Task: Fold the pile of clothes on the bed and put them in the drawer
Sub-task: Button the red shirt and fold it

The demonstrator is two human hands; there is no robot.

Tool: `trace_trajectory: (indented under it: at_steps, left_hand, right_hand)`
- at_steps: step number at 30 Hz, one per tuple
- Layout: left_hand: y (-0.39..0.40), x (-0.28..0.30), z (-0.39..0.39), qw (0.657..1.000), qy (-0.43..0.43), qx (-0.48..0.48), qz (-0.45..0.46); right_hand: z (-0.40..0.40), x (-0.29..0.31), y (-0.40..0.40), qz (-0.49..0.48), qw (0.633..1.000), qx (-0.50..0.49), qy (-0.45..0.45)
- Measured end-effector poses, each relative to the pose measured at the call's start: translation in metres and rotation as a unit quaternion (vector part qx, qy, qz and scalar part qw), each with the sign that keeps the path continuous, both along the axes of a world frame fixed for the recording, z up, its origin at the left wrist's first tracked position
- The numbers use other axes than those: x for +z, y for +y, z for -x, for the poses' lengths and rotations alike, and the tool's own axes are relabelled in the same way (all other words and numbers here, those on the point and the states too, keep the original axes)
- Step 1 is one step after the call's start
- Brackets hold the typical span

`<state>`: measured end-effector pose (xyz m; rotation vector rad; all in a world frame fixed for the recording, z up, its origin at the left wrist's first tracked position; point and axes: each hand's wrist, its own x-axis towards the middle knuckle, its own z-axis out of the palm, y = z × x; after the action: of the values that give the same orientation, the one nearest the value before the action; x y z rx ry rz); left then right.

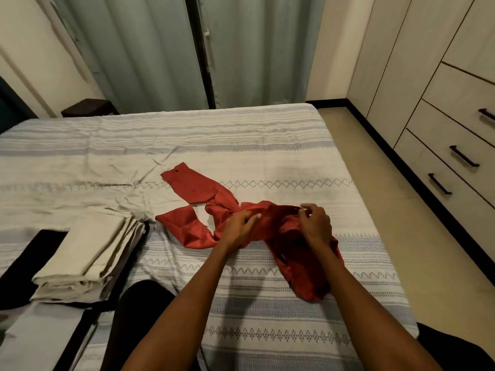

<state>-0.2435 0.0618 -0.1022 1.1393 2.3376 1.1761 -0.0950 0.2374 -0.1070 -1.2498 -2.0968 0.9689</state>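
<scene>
A red shirt [198, 187] lies crumpled across the middle of the bed [267, 145], one sleeve stretched toward the far left. My left hand [239, 227] grips a bunched part of the red cloth near its centre. My right hand [314, 223] pinches the shirt's edge a little to the right, fingers curled over the fabric. The rest of the shirt trails toward me under my right forearm. A stack of folded beige clothes [91, 253] sits at the bed's near left. The drawers [455, 156] with dark handles stand shut in the wardrobe at the right.
The striped bedspread spreads out behind and in front of the shirt. Dark cloth [24, 266] lies under and beside the folded stack. Grey-green curtains [160, 49] hang beyond the bed. A strip of tan floor [401, 210] runs between bed and wardrobe.
</scene>
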Motion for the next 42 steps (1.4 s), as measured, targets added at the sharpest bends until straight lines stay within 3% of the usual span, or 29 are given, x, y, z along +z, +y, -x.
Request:
trace_trajectory:
  at_steps: [2, 4, 6, 9, 11, 13, 16, 18, 20, 23, 26, 28, 31, 34, 37, 39, 42]
  left_hand:
    - [0.008, 0.019, 0.008, 0.996, -0.089, 0.009, -0.009]
    - [0.017, 0.035, 0.018, 0.992, -0.13, -0.007, -0.006]
    - [0.023, 0.046, 0.027, 0.982, -0.187, -0.031, -0.012]
    - [0.021, 0.047, 0.034, 0.964, -0.26, -0.056, -0.007]
    - [0.016, 0.043, 0.029, 0.974, -0.223, -0.025, 0.006]
    - [0.006, 0.039, 0.015, 0.993, -0.095, 0.061, -0.023]
    - [-0.006, 0.022, -0.009, 0.982, 0.151, 0.109, -0.018]
    - [-0.01, 0.002, -0.026, 0.968, 0.231, 0.087, 0.045]
    - [-0.009, -0.014, -0.035, 0.967, 0.204, 0.139, 0.07]
    - [-0.005, -0.029, -0.031, 0.965, 0.132, 0.211, 0.083]
    - [0.008, -0.027, -0.007, 0.946, 0.133, 0.274, 0.112]
    - [0.016, -0.022, 0.012, 0.931, 0.179, 0.285, 0.14]
    - [0.033, -0.026, 0.051, 0.934, 0.225, 0.251, 0.123]
    - [0.06, -0.024, 0.085, 0.955, 0.216, 0.198, 0.048]
    - [0.098, -0.019, 0.116, 0.962, 0.223, 0.157, 0.01]
    - [0.124, -0.021, 0.137, 0.97, 0.207, 0.123, 0.007]
    - [0.172, -0.036, 0.167, 0.974, 0.198, 0.1, 0.046]
  right_hand:
    - [0.003, 0.0, -0.001, -0.158, 0.983, 0.091, 0.032]
    - [0.013, 0.004, -0.005, -0.253, 0.94, 0.223, 0.049]
    - [0.022, 0.009, -0.015, -0.301, 0.905, 0.3, 0.002]
    - [0.032, 0.011, -0.021, -0.318, 0.897, 0.306, -0.03]
    - [0.039, 0.011, -0.017, -0.347, 0.891, 0.293, -0.01]
    - [0.044, 0.012, -0.012, -0.344, 0.898, 0.273, 0.002]
    - [0.053, 0.017, -0.008, -0.235, 0.945, 0.227, 0.011]
    - [0.057, 0.027, -0.005, -0.133, 0.972, 0.19, 0.043]
    - [0.06, 0.037, 0.002, -0.041, 0.977, 0.18, 0.104]
    - [0.059, 0.039, 0.009, 0.024, 0.962, 0.203, 0.179]
    - [0.062, 0.03, 0.019, 0.057, 0.96, 0.175, 0.209]
    - [0.064, 0.024, 0.026, 0.067, 0.965, 0.136, 0.213]
    - [0.075, 0.014, 0.047, 0.046, 0.982, 0.08, 0.165]
    - [0.097, 0.002, 0.069, -0.034, 0.992, 0.114, 0.042]
    - [0.135, -0.021, 0.093, -0.175, 0.955, 0.223, -0.085]
    - [0.163, -0.034, 0.11, -0.195, 0.939, 0.25, -0.131]
    - [0.205, -0.053, 0.154, -0.194, 0.946, 0.22, -0.134]
